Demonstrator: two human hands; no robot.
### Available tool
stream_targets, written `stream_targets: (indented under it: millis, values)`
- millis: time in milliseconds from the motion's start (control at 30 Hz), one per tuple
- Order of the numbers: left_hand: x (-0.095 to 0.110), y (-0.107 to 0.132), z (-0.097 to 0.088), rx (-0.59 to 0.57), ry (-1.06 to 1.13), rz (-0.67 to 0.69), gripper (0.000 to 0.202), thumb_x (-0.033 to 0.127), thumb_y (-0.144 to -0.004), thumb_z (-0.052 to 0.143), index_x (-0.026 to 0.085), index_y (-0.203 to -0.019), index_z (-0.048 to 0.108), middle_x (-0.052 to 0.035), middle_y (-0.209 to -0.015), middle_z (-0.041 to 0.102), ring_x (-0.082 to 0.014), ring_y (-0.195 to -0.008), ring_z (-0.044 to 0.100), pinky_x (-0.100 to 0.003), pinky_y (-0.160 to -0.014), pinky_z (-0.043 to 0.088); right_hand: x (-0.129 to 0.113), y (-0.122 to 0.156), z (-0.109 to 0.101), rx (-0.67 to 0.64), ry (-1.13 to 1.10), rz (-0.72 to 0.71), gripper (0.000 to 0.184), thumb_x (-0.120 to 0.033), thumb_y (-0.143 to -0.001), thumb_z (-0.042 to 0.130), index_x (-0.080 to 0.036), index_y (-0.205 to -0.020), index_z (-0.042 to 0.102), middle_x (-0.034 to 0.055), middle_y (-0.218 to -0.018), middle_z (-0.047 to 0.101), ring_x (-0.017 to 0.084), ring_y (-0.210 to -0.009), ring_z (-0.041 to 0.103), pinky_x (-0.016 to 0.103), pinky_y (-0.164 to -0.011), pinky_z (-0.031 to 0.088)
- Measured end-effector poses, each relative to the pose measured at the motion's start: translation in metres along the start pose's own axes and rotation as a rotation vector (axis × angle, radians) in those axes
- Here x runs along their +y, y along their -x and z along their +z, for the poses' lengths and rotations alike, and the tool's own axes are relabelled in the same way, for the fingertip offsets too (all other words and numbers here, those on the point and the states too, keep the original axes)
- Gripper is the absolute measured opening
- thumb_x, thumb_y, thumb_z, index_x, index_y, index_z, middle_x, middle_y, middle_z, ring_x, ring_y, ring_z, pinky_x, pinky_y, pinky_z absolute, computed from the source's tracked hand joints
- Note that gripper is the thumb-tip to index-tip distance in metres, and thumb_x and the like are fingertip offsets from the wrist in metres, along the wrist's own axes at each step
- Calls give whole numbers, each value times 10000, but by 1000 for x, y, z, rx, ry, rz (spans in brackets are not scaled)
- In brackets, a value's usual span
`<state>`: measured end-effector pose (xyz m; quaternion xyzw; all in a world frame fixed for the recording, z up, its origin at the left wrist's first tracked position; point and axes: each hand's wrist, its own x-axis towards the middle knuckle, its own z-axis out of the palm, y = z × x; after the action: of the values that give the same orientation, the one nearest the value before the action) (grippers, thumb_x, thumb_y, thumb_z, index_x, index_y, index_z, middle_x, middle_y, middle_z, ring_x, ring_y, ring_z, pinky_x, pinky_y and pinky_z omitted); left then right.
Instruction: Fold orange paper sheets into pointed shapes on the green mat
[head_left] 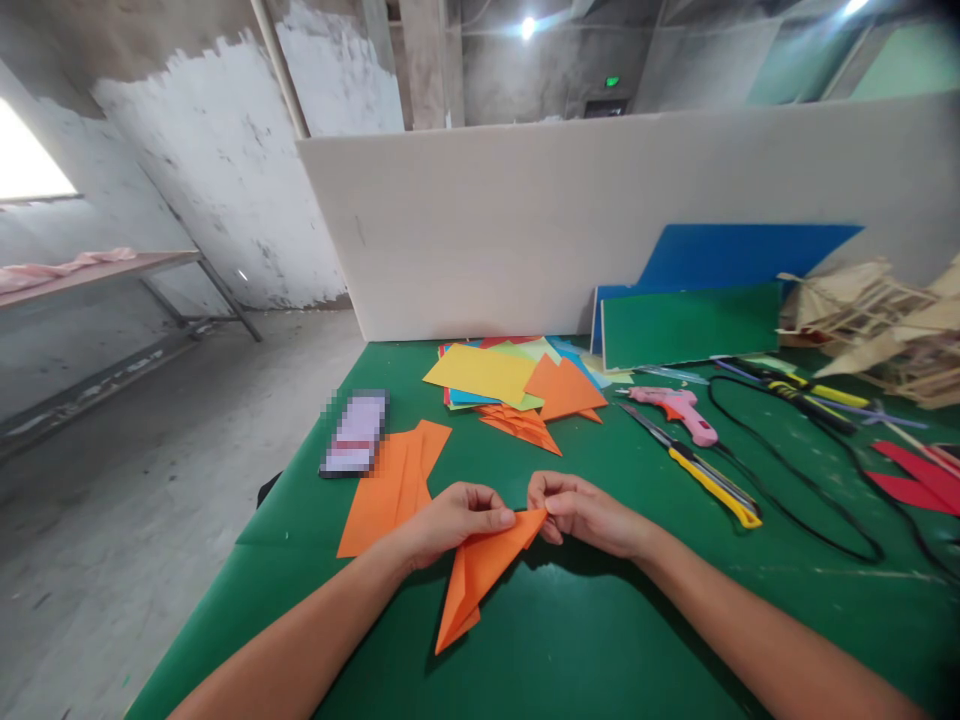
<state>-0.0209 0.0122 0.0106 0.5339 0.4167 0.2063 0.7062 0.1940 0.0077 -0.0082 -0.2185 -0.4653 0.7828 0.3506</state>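
Observation:
A piece of folded orange paper hangs between my two hands above the green table, its long point slanting down to the left. My left hand pinches its upper edge, thumb on top. At the upper right corner, the fingertips of my right hand are closed on the paper's tip. Several orange paper sheets lie by my left hand, partly covered by it. Beyond my hands rests a small stack of folded orange pieces.
A phone lies at the left edge. Coloured paper is piled at the back. On the right are a pink glue gun with a black cord, a yellow utility knife, red pieces and a wooden model. Behind stands a white board.

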Motion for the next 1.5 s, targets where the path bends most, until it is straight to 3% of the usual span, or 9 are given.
stream_targets:
  millis: [133,300,567,800,933,1067,1300,1500]
  values:
    - [-1,0,-2,-8,113,-34,388,466,-632,798,127,-691,619,16,-620,548,-63,-542,434,-191,-508,297,0,1,-1,-32,-11,20,157,-306,-823,626,-160,-804,574,-24,-617,532,89,-529,480,210,-534,366]
    - [-2,0,-2,-25,186,-44,411,501,-650,775,133,-727,610,-13,-656,603,-96,-567,523,-207,-541,361,3,3,-5,10,84,-70,218,-349,-817,681,-178,-885,564,-24,-662,556,99,-583,506,225,-570,389]
    - [2,3,2,-53,219,-38,376,452,-666,783,127,-697,598,41,-591,504,-47,-511,414,-177,-493,297,7,2,-8,52,243,-166,216,-351,-797,713,-172,-815,595,-25,-662,561,96,-591,486,236,-589,377]
    - [0,1,3,-19,289,-60,337,410,-661,794,126,-699,615,20,-604,555,-63,-522,471,-186,-504,322,7,1,-6,101,244,-200,176,-337,-812,698,-187,-839,608,-26,-679,572,96,-605,519,236,-600,405]
    - [-2,1,3,-24,315,-64,318,394,-674,787,124,-710,623,14,-610,571,-62,-520,484,-184,-498,321,6,0,-5,182,234,-246,221,-304,-737,767,-214,-887,631,-27,-733,590,98,-628,549,227,-593,432]
    - [-2,2,4,-32,277,-66,334,415,-677,782,123,-711,624,7,-613,579,-67,-523,481,-190,-507,325,5,2,-3,217,314,-232,194,-314,-704,785,-200,-815,675,3,-752,632,128,-683,579,261,-648,470]
    - [3,4,7,-52,222,-12,341,431,-681,782,134,-739,625,32,-635,538,-51,-547,443,-179,-530,316,3,2,0,217,359,-301,130,-289,-716,774,-198,-729,682,4,-733,635,128,-683,557,259,-638,454]
    - [4,4,6,-88,190,18,365,405,-662,803,142,-892,698,-17,-761,641,-87,-659,538,-199,-641,384,7,1,-3,156,251,-320,104,-229,-729,768,-199,-744,670,-1,-761,633,113,-676,555,242,-619,431]
